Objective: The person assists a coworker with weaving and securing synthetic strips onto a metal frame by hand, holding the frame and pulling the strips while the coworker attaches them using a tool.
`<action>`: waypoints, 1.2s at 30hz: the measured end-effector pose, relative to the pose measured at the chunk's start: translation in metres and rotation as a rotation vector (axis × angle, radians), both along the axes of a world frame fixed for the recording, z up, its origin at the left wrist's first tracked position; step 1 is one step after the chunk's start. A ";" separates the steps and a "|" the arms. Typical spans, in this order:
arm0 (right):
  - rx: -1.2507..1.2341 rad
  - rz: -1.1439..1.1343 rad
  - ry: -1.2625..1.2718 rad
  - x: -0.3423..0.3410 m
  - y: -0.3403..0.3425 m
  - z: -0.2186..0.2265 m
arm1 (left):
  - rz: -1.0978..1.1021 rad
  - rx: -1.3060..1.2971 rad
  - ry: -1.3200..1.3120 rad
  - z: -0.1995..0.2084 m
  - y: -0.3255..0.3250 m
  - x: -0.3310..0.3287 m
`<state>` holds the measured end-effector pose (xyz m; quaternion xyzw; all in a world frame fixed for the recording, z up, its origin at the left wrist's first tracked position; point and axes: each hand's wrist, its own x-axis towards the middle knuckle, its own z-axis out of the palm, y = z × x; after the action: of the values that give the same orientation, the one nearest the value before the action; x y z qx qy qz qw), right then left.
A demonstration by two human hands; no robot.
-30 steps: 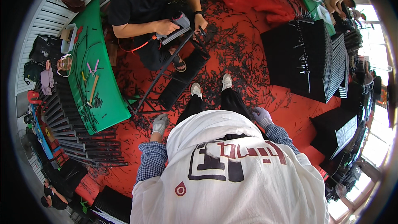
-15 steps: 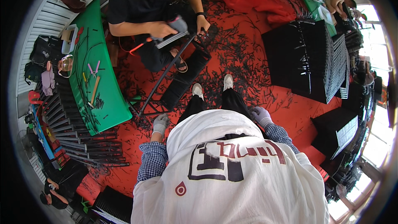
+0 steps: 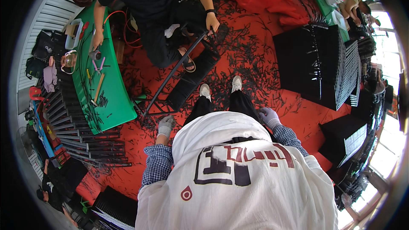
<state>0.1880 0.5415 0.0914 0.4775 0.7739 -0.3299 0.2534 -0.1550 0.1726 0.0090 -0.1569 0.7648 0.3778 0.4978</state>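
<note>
My left hand, in a grey striped glove, hangs at my left side with its fingers loosely apart. It holds nothing and is nearest the low end of a black metal frame, apart from it. My right hand, in a pale glove, hangs by my right thigh, fingers loose and nothing seen in it. Beyond my shoes, a black panel lies along the frame. Across from me a seated co-worker grips the frame's upper end. Their other hand is on a dark power tool at the green table.
The green table bears pliers, a hammer and a glass jug. Black scraps litter the red floor. Stacked black panels stand at right; metal frames are stacked at left.
The co-worker has moved the power tool from the frame to the green table and leaned back. My hands have stayed at my sides; my view has shifted slightly.
</note>
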 end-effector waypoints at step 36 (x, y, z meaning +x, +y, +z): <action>0.049 -0.056 0.171 0.018 0.002 -0.019 | -0.104 0.018 0.062 0.030 0.029 -0.015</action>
<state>0.2061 0.5432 0.0719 0.4752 0.7869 -0.3574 0.1652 -0.1703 0.2017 0.0390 -0.1006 0.7834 0.3631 0.4942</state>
